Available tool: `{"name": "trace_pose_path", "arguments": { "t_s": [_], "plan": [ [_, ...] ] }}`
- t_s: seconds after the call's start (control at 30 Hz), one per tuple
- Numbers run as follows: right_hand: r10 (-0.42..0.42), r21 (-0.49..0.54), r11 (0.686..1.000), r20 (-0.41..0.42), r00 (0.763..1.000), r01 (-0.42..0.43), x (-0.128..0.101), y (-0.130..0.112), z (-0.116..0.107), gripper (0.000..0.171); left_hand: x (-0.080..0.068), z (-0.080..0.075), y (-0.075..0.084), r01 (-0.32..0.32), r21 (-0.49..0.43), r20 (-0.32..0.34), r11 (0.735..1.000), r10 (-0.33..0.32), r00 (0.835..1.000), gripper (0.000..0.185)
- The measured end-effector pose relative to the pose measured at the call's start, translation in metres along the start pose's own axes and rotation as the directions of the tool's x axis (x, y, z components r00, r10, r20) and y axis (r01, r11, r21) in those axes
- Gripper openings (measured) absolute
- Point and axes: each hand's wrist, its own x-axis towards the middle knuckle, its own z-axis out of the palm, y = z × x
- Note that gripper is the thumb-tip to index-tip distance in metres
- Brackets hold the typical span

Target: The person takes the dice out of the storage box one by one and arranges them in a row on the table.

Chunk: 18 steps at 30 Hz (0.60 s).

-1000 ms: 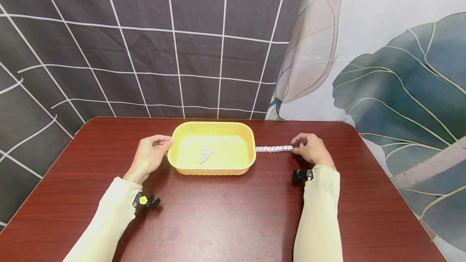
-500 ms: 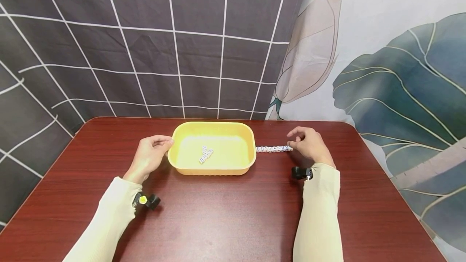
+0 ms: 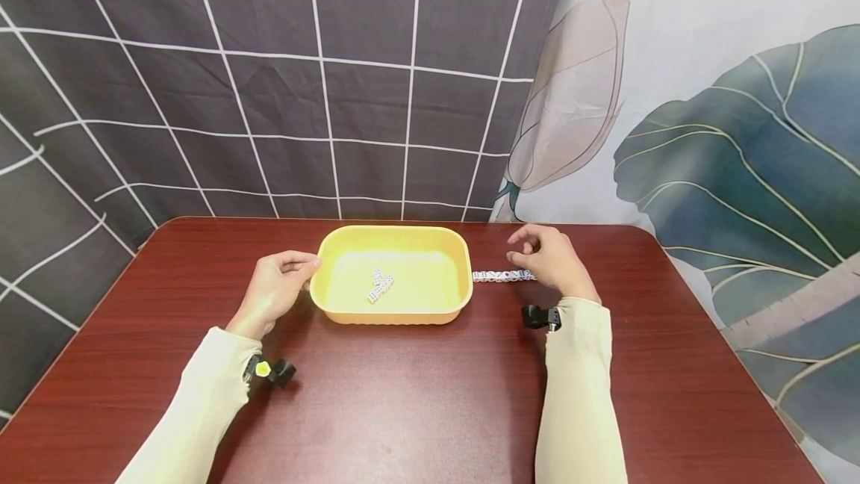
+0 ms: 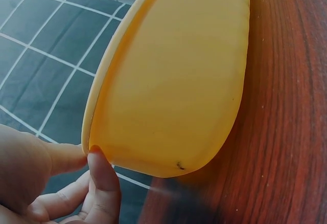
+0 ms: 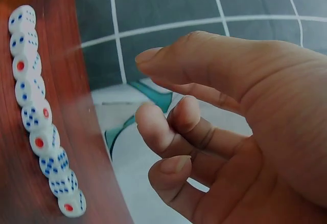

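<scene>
In the head view, a yellow plastic tray [image 3: 393, 317] sits at the table's far middle. My left hand [image 3: 269, 291] pinches its left rim between thumb and finger, as the left wrist view also shows. A few white dice [image 3: 380, 288] lie together on the tray floor. Outside the tray's right side, several white dice with blue and red pips form a straight row [image 5: 31, 116], side by side. My right hand [image 3: 554, 264] hovers above the right end of this row, fingers loosely bent, thumb apart, with nothing between them. It partly hides the row's end in the head view.
The dark red wooden table [image 3: 403, 409] reaches back to a grey cloth [image 3: 269, 95] with white grid lines. A white cloth with a leaf print [image 3: 739, 140] hangs at the right. Each wrist carries a small black camera [image 3: 537, 317].
My right hand has lifted from the right end of the dice row and shifted left above it. The left hand, tray and dice stay as they were.
</scene>
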Motion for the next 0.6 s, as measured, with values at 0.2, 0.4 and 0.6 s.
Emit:
{"name": "trace_pose_path", "arguments": {
  "t_s": [0.2, 0.4, 0.6],
  "plan": [
    [-0.031, 0.004, 1.000, 0.007, 1.000, 0.031, 0.004, -0.013, 0.007, 0.024, 0.000, -0.001, 0.000, 0.030, -0.013, -0.012, 0.999, -0.030, 0.999, 0.037],
    [-0.048, 0.027, 0.999, 0.026, 0.999, 0.047, 0.008, -0.026, 0.014, 0.024, 0.000, -0.001, 0.001, 0.038, -0.035, -0.010, 0.999, -0.038, 0.999, 0.037],
    [-0.089, 0.051, 0.995, 0.026, 0.996, 0.088, 0.010, -0.040, 0.022, 0.022, -0.001, -0.003, 0.001, 0.046, -0.056, -0.003, 0.997, -0.046, 0.999, 0.039]
  ]
}}
